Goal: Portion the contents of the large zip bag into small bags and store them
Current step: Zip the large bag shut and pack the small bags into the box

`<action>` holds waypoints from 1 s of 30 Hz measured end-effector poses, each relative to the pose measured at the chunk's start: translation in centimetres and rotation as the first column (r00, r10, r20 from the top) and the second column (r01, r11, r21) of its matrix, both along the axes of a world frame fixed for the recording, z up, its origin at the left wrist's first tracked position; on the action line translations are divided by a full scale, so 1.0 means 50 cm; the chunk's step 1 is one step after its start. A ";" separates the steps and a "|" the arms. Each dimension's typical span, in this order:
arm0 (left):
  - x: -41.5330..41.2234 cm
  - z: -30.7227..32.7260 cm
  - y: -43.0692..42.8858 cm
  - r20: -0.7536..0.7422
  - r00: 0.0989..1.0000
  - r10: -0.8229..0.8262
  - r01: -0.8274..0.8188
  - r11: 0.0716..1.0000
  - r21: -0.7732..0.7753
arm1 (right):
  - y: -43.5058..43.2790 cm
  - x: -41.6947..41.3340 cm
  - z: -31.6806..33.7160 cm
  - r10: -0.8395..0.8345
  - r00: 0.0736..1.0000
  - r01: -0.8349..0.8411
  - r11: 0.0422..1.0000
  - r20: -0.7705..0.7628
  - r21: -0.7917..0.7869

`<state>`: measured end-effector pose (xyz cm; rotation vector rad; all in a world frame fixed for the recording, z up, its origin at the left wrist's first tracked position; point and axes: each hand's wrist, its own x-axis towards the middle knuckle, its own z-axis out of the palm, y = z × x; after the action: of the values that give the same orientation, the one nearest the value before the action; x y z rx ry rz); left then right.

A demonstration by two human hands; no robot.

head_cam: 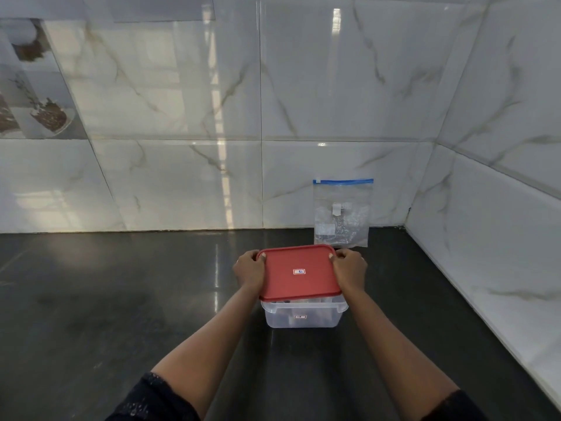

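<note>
Red lid (300, 273): over the clear tub (303, 317), front edge raised
Left hand (249, 270): arm straight out, gripping lid's left edge
Right hand (349, 270): same deal, gripping right edge

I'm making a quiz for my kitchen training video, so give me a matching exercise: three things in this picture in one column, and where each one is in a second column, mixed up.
Things
1. red lid
2. clear container
3. zip bag

Places
A. leans upright against the tiled wall
B. stands on the dark counter
C. gripped at its side edges by the left hand and the right hand

Pairs: 1-C, 2-B, 3-A
</note>
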<state>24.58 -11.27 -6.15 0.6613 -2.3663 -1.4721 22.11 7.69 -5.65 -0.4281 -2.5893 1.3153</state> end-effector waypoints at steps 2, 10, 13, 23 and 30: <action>0.002 -0.006 0.006 0.022 1.000 -0.004 0.004 1.000 -0.007 | -0.001 0.010 0.003 -0.016 1.000 0.016 0.999 -0.003 0.036; -0.011 -0.014 0.012 0.106 0.994 -0.034 0.039 0.998 -0.043 | -0.013 0.061 0.024 -0.056 0.998 0.048 0.980 0.038 0.192; -0.015 -0.009 0.014 0.125 0.991 -0.050 0.058 0.997 -0.057 | -0.015 0.060 0.033 -0.043 0.997 0.028 0.979 0.071 0.202; -0.044 -0.012 0.022 0.196 0.978 -0.065 0.101 0.979 -0.178 | -0.008 0.045 0.017 -0.019 0.982 -0.008 0.990 0.188 0.141; -0.038 -0.036 0.026 0.190 0.980 -0.051 0.076 0.989 -0.130 | 0.007 0.031 0.015 0.037 0.955 -0.035 0.999 0.293 -0.010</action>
<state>22.68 -9.98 -7.93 0.7235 -2.6255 -1.3091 23.64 8.04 -4.88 -0.6235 -2.8454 1.3613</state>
